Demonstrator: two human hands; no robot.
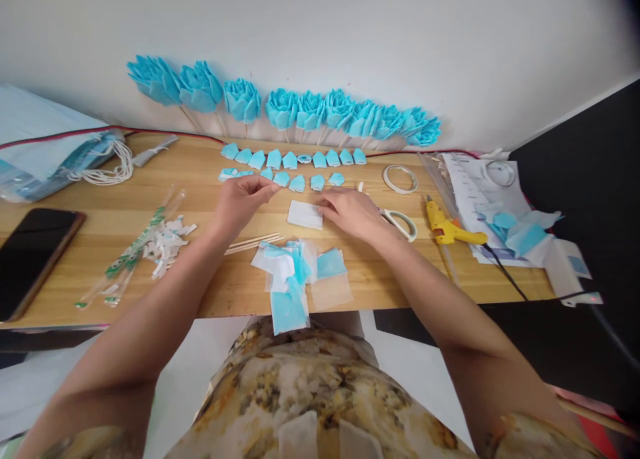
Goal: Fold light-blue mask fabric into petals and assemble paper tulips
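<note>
My left hand (243,202) is above the table, thumb and forefinger pinched together beside the lower row of small folded blue petals. Whatever lies in that pinch is too small to make out. A white rectangular piece of fabric (305,215) lies flat between the hands. At its right edge rests my right hand (350,209), thumb on or against the fabric and fingers apart, holding nothing I can see. Folded blue petals (274,159) form two rows behind the hands. Nearer me, loose blue and white fabric pieces (290,312) overhang the table's front edge.
Blue fabric flowers (200,85) on sticks lean against the wall. To the right lie scissors (407,225), a tape roll (400,179) and a yellow glue gun (447,225) with its cord. Leftward are white scraps (167,242), thin sticks (253,243) and a phone (37,259).
</note>
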